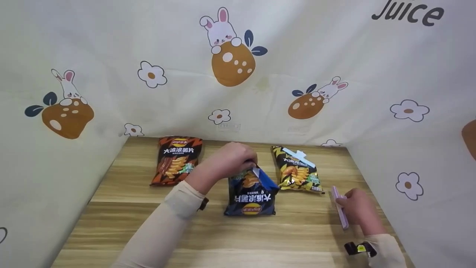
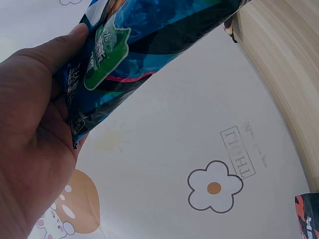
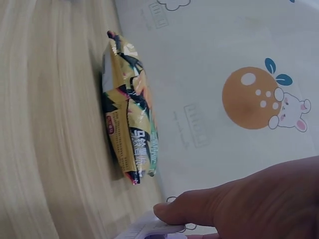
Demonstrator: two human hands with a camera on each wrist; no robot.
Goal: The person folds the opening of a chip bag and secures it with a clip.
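Note:
A blue-and-black chip bag (image 1: 250, 197) stands near the middle of the table in the head view, its printing upside down. My left hand (image 1: 232, 160) grips the bag's raised far end, and a bright blue flap shows at its right. In the left wrist view, the thumb (image 2: 75, 37) presses on the bag's edge while the other fingers lie behind it. Off to the right, my right hand (image 1: 359, 206) pinches a long light-purple bag clip (image 1: 339, 208) between thumb and fingers. Only part of this clip (image 3: 149, 226) appears at the bottom of the right wrist view.
Behind and right of the blue bag lies a yellow-and-black chip bag (image 1: 297, 176) with a pale blue clip (image 1: 299, 157) across its top. An orange-and-black chip bag (image 1: 176, 160) lies at back left. Patterned cloth walls (image 1: 178, 104) border the wooden table (image 1: 238, 242).

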